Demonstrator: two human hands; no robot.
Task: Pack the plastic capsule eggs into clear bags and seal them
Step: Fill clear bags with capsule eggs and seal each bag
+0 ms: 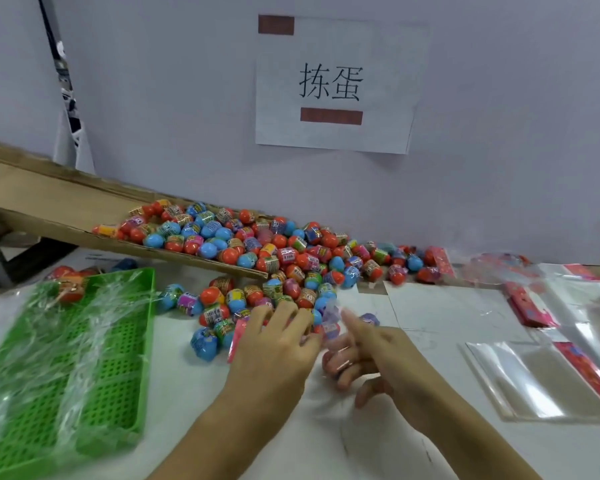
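Note:
A big heap of capsule eggs (257, 244), orange, blue and pink with printed bands, spills off a cardboard ramp (49, 199) onto the white table (326, 438). My left hand (274, 341) reaches palm down over the nearest eggs (222, 306), fingers spread on them. A pink header strip of a clear bag (237, 339) sticks up at its thumb side, apparently pinched there. My right hand (364, 358) is blurred beside it, index finger out, other fingers curled. Clear film with an egg behind it (330, 329) shows between the hands. Whether the right hand grips the film is unclear.
A green perforated tray (94, 341) on the left holds crumpled clear film and an orange egg (70, 289). Flat clear bags with red headers (534, 379) lie stacked at the right. A paper sign (333, 84) hangs on the wall behind.

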